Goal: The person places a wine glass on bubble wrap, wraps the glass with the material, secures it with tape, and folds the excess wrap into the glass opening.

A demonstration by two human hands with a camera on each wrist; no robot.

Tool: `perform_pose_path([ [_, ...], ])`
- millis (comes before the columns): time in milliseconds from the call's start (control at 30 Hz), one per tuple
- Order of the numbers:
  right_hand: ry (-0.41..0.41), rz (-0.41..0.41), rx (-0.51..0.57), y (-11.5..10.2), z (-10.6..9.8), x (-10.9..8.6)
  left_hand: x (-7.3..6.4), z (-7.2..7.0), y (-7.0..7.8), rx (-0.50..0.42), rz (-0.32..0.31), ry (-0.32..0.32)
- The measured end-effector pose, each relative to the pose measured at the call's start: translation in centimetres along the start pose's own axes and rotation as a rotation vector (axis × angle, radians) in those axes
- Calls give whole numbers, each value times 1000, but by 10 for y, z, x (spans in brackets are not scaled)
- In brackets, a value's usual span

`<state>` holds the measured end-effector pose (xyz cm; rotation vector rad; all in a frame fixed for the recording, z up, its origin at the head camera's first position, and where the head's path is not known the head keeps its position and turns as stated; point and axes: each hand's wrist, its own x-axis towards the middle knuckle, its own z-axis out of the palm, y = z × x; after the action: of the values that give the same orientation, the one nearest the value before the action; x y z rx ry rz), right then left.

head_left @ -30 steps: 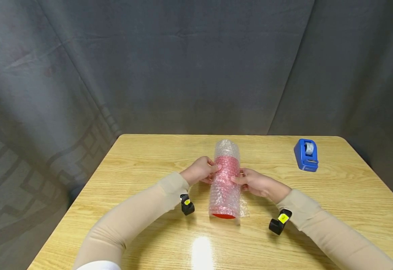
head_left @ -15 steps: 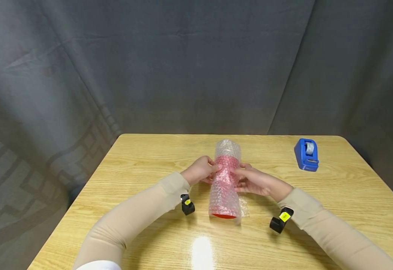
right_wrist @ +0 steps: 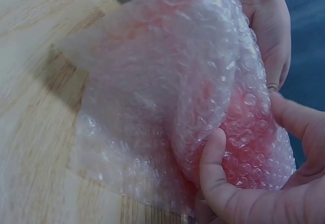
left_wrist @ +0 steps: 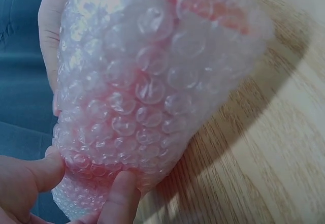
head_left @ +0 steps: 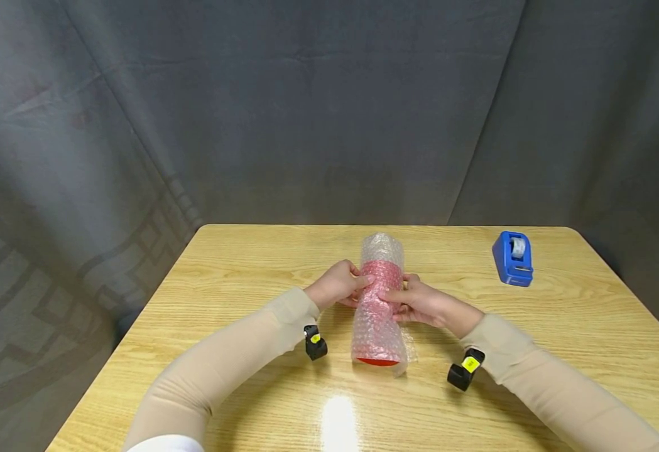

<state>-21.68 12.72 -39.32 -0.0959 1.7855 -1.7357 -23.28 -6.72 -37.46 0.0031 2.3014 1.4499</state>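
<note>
A red item (head_left: 377, 362) is wrapped in bubble wrap (head_left: 380, 333) as a long roll, lying lengthwise in the middle of the table. Only its near end shows bare; its kind is hidden. My left hand (head_left: 337, 284) grips the roll's left side, thumb on top. From the right, my right hand (head_left: 428, 303) holds it, thumb across the top and fingers against the side. In the right wrist view, a loose flap of bubble wrap (right_wrist: 127, 148) spreads onto the table beside the right hand's fingers (right_wrist: 215, 155). The left wrist view shows the left thumb (left_wrist: 48, 172) against the wrap.
A blue tape dispenser (head_left: 512, 260) with a roll of tape stands toward the table's back right. The wooden table (head_left: 261, 257) ends at a grey curtain (head_left: 329, 125) behind. Small black cameras hang at both wrists.
My right hand has shifted its hold on the roll: its fingers spread along the side, and its thumb lifted and came back further over the top. The left hand stays in place.
</note>
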Motion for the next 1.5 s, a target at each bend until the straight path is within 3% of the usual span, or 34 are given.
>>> perform_pose_path([
  [367,-18,-20,-8,3,-1,1,2,0,-2,-23,14,-16],
  [533,-20,-24,-18,3,-1,-1,5,1,-6,18,27,-32],
  [867,-41,-23,-9,4,-4,-2,8,1,-10,-68,3,-116],
  [1233,-71,-40,50,6,-3,0,5,-1,-6,-45,-43,-82],
  [1500,-108,-39,55,8,-6,2,3,-2,-5,-20,-24,-67],
])
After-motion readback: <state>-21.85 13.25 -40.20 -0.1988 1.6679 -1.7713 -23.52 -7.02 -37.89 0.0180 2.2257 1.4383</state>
